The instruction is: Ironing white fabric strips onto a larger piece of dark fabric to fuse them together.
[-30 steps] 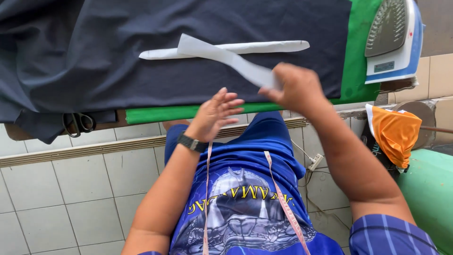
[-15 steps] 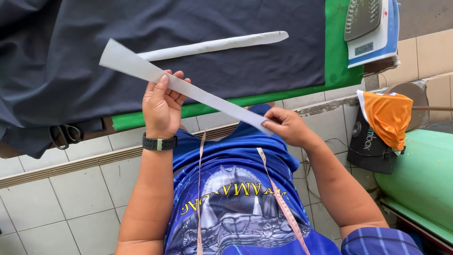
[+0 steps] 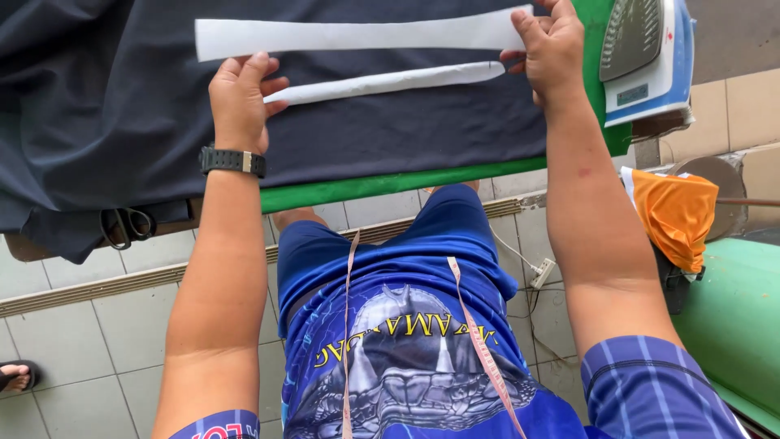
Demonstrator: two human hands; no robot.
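Note:
A long wide white strip lies flat across the dark navy cloth on the green ironing board. My right hand pinches its right end. Just below its left end rests my left hand, wearing a black watch, fingers pressing on the cloth and touching the left tip of a narrower white strip that lies below the wide one.
A white and blue steam iron stands at the board's right end. Black scissors lie at the board's near left edge. A measuring tape hangs round my neck. An orange cloth and a green surface are on the right.
The wide strip was held up in the air between both hands; now it is stretched flat on the navy cloth, above the narrow strip, with both arms reached forward.

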